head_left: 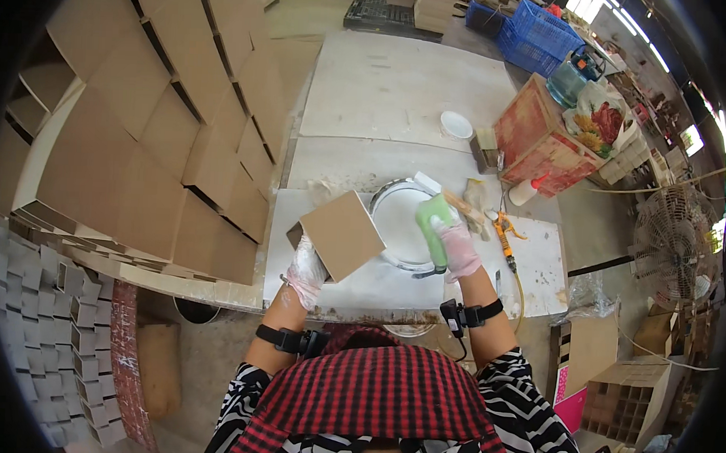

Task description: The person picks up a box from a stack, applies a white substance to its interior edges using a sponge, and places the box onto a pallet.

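Observation:
In its pale, stained glove, my left hand (306, 271) grips a brown square box (345, 235) by its near left side, tilted above the table. Opposite it, my right hand (459, 248), also gloved, has its fingers closed around a green sponge (432, 229). That sponge is over the right side of a round white basin (394, 264) whose inside looks white. A brush with a wooden handle (463, 207) and a small white block (427, 181) lie by the basin's far right rim.
Brown boxes (114, 167) are stacked high at the left. An orange air gun (505, 237) with a yellow hose, a white red-tipped bottle (528, 190) and a white bowl (456, 125) are on the right and far table. A reddish crate (537, 133) and a fan (674, 240) stand beyond.

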The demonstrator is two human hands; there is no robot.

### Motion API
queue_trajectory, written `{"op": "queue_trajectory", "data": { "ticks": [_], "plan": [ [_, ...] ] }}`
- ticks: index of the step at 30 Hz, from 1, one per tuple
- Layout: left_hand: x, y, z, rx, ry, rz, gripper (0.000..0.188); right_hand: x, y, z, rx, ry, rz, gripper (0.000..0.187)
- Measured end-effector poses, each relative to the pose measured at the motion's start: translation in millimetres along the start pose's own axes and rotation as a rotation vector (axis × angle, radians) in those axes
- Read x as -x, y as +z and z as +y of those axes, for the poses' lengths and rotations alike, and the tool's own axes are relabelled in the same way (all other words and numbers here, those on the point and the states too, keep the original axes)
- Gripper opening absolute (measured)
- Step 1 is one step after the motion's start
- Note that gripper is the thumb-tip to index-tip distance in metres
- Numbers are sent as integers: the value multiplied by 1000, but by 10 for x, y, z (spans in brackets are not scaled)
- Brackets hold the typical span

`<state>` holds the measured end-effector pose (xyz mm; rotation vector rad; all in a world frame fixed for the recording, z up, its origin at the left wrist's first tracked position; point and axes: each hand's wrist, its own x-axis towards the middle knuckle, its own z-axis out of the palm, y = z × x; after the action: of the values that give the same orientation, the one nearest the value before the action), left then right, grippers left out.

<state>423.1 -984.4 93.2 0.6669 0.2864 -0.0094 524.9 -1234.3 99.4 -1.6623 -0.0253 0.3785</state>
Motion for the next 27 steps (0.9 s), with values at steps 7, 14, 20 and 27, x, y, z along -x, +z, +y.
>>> {"op": "queue_trajectory", "data": {
  "ticks": [7,14,20,27],
  "plan": [
    [-189,-110,-142,182,-205,-230,51,279,430,-531,1002,-898,-355,44],
    [-131,-58,-203,266,-132,-285,49,0,603,-594,964,-1129,-526,39],
    [-48,-74,-148,192,-148,-290,52,150,811,-775,1046,-1101,-460,36],
    [83,351,-17,197,-180,-200,51,368,701,-678,1103,-1348,-622,47]
  ]
}}
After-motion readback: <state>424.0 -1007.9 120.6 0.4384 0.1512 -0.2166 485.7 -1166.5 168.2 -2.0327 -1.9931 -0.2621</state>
